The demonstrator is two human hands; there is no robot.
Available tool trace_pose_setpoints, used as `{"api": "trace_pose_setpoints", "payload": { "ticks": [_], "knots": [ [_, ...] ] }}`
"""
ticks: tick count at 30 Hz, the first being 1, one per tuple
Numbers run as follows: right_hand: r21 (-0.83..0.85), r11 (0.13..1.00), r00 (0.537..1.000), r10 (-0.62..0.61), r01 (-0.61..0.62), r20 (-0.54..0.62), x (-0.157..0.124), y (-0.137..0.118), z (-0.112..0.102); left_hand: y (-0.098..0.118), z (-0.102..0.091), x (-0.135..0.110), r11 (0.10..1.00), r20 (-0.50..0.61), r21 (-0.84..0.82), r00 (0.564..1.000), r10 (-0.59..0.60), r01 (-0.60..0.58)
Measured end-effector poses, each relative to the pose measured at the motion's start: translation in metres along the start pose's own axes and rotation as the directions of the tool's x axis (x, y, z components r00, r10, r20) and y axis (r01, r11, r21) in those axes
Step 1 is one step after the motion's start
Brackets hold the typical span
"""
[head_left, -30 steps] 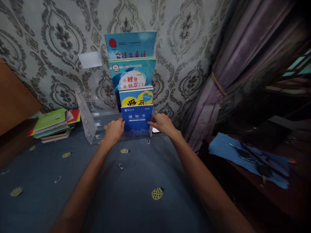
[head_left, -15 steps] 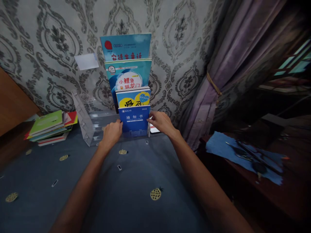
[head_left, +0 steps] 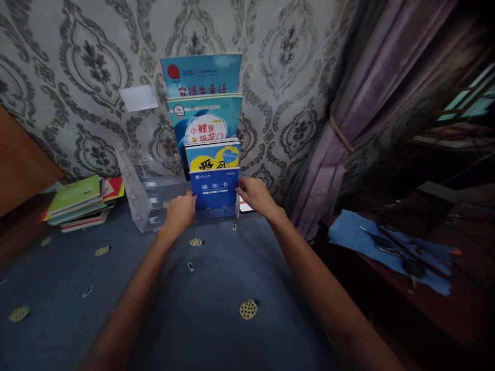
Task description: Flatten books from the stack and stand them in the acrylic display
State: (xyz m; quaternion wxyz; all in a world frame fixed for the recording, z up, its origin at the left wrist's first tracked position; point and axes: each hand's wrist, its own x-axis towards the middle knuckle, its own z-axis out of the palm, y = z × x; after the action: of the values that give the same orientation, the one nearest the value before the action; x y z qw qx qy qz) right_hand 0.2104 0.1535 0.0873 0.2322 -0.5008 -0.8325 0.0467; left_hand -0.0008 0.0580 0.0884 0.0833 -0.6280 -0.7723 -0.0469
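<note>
Two grips, L hand (head_left: 180,212) & R hand (head_left: 256,196), pinch blue booklet (head_left: 214,189) at edges, prob. seating it in clear rack (head_left: 135,195); next needs level push.

The head view looks forward and down from above and before the rack (head_left: 154,191), fairly near, taking in the wall (head_left: 288,77) behind it and the curtain (head_left: 358,105) to its right.

Booklet (head_left: 215,191) before books (head_left: 211,123) in rack (head_left: 133,190)
</note>
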Motion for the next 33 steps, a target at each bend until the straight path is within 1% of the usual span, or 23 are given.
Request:
{"api": "trace_pose_setpoints", "payload": {
  "ticks": [6,12,21,30,33],
  "knots": [
    [0.016,1.0,1.0,-0.005,0.005,-0.025,0.002,0.002,0.004,0.0,0.003,0.001,1.0,-0.012,-0.014,1.0,0.003,-0.004],
    [0.029,0.999,1.0,-0.014,0.014,-0.011,0.001,0.002,0.003,-0.001,0.004,0.002,1.0,-0.015,-0.022,1.0,0.007,-0.007],
    [0.12,0.99,0.997,-0.074,0.073,0.005,0.001,0.012,-0.001,-0.012,0.001,0.003,0.999,0.008,-0.003,0.999,0.054,-0.054],
    [0.134,0.989,0.996,-0.072,0.065,0.052,-0.003,0.009,-0.012,-0.016,-0.005,0.001,0.996,0.012,-0.027,0.996,0.084,-0.084],
    [0.162,0.984,0.993,-0.09,0.078,0.073,-0.003,0.009,-0.015,-0.018,-0.008,0.001,0.995,0.015,-0.05,0.996,0.093,-0.092]
  ]
}}
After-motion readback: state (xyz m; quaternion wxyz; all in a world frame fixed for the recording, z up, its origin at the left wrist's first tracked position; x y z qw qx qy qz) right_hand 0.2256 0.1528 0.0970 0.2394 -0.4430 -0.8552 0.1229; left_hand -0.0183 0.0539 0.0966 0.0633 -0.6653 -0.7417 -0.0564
